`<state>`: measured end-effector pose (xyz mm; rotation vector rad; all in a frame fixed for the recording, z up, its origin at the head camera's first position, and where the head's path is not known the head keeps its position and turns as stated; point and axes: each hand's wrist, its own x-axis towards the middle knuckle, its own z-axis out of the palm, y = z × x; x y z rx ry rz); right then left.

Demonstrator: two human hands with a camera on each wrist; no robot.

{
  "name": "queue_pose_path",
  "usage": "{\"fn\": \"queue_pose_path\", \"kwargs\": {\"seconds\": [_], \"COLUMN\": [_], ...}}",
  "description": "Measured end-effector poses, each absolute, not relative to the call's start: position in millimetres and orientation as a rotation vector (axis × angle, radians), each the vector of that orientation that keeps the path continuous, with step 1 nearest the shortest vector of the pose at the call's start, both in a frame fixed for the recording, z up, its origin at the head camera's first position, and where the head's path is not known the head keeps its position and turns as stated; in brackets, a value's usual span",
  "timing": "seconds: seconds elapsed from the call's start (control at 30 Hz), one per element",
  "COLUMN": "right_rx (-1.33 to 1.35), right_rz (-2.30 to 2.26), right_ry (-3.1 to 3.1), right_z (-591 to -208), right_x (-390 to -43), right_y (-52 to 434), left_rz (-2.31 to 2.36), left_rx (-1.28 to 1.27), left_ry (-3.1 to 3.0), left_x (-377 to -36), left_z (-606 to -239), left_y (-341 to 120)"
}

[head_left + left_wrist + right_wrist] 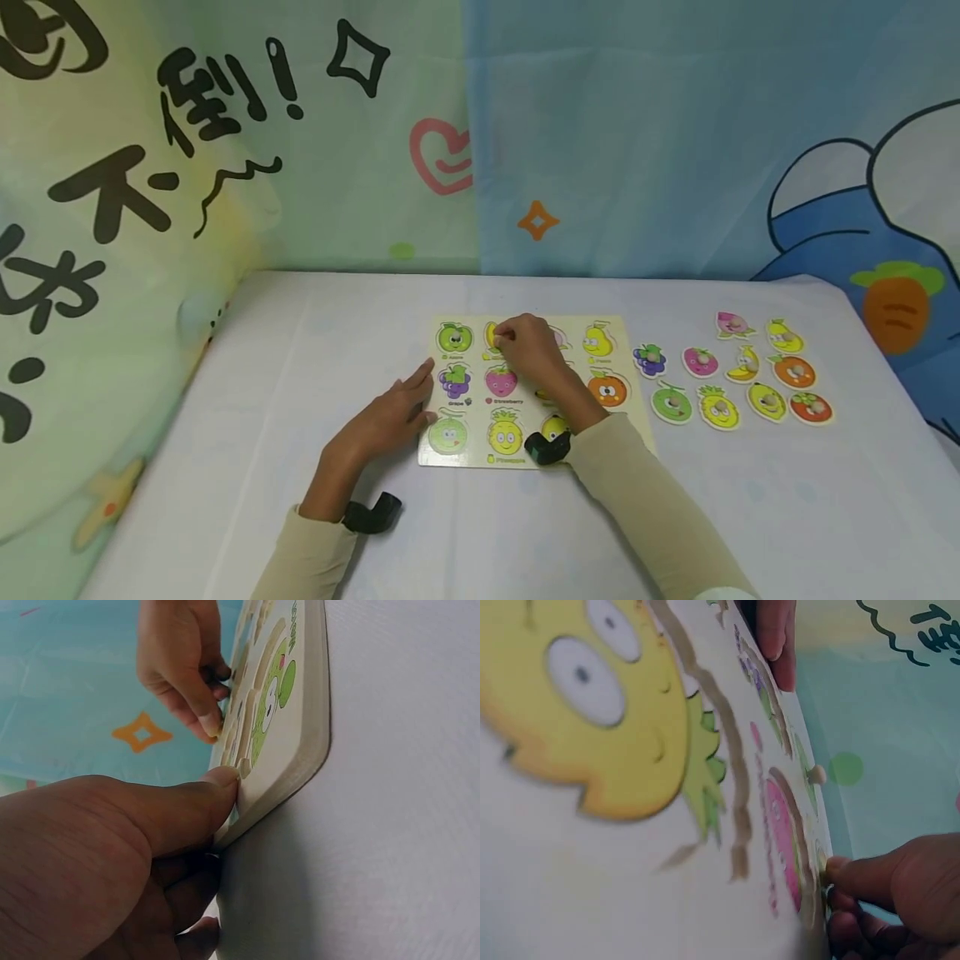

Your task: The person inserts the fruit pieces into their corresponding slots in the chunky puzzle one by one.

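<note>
A pale puzzle board (pixel 480 460) with printed fruits lies on the table. My left hand (pixel 393 417) rests against its left edge, fingers apart; in the left wrist view the thumb (pixel 214 784) touches the board. Over the second slot of the top row, my right hand (pixel 534 346) pinches a yellow fruit piece (pixel 491 335), mostly covered by the fingers. A green apple piece (pixel 455 337) sits in the top left slot; its wooden knob (pixel 817 775) shows in the right wrist view. Printed grapes (pixel 454 380) and a printed strawberry (pixel 501 381) lie below the right hand.
Several loose fruit pieces lie right of the board, among them grapes (pixel 649 360), a pineapple (pixel 718 408), a banana (pixel 744 364) and a tomato (pixel 812 408). A printed cloth (pixel 615 150) hangs behind the white table (pixel 337 333).
</note>
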<state>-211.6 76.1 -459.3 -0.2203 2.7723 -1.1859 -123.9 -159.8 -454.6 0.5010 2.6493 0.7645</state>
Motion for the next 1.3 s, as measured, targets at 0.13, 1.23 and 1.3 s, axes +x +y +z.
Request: {"fn": "queue_pose_path", "kwargs": {"seconds": [0.13,1.23,1.3], "right_rx": [-0.200,0.097,0.117], "right_rz": [-1.222,-1.399,-1.389], "right_ry": [2.716,2.892,2.920], "right_z": [-460.1,-462.7,-463.3], "right_x": [-211.8,-204.2,-203.3], "right_y": [82.7,208.6,219.2], "left_rz": [0.768,0.750,0.748], "left_rx": [0.494,0.506,0.501], "left_ry": [2.641,2.659,2.659], "left_x": [-123.8,-122.9,-122.8], "left_z": [-453.9,-456.5,-457.5], "left_y": [-159.3,-158.5,-157.8]}}
